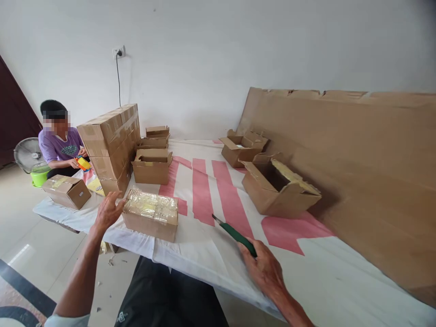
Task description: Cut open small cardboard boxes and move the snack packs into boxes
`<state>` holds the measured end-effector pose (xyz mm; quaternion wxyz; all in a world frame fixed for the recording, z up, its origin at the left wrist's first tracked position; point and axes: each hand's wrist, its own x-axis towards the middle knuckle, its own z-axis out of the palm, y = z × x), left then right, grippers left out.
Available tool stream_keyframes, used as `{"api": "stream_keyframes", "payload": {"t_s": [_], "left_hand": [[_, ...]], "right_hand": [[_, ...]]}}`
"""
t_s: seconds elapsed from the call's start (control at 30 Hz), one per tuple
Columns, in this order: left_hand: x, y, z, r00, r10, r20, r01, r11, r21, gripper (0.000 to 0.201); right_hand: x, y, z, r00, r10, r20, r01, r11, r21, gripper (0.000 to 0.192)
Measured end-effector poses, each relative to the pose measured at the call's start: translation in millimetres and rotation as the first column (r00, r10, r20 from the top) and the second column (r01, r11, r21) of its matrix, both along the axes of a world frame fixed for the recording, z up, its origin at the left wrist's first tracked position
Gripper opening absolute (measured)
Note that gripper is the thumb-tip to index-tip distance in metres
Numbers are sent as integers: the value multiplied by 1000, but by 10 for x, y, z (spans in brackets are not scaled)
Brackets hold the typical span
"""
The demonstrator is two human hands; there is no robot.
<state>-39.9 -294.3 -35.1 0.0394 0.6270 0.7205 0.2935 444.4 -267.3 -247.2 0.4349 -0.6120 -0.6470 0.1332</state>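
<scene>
One left hand (108, 211) | loosely spread by taped box (150, 220) | right hand (264, 265) | clasping green knife (237, 235), blade forward-left

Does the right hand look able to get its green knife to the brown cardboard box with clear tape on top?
Probably yes: only flat white-and-red cloth seems to lie between the green knife in the right hand and the taped brown cardboard box.

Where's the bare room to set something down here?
Bare red-and-white cloth shows centrally, between the clear-taped brown cardboard box and the two open brown cardboard boxes at right, beyond the green-handled knife; also near right, between the right hand and large brown cardboard sheet. Stacked brown cardboard boxes crowd the left end.
</scene>
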Motion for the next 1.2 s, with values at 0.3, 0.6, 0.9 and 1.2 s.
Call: {"api": "stream_keyframes", "payload": {"t_s": [0.3,0.6,0.9,1.2], "left_hand": [[34,63,-337,977,-68,200,71,997,-6,34],[173,-245,-351,909,-81,410,124,989,-81,37],[161,-120,-246,899,-12,437,92,982,-163,21],[120,-127,-154,909,-127,396,200,968,-150,13]], "right_hand": [[-1056,-27,818,737,272,-618,-406,910,-84,55],[-1269,-8,1057,797,346,-494,-433,899,-68,56],[-1260,-68,1101,867,339,-365,-401,910,-108,47],[-1268,-96,1157,892,334,-305,-385,915,-124,50]]}}
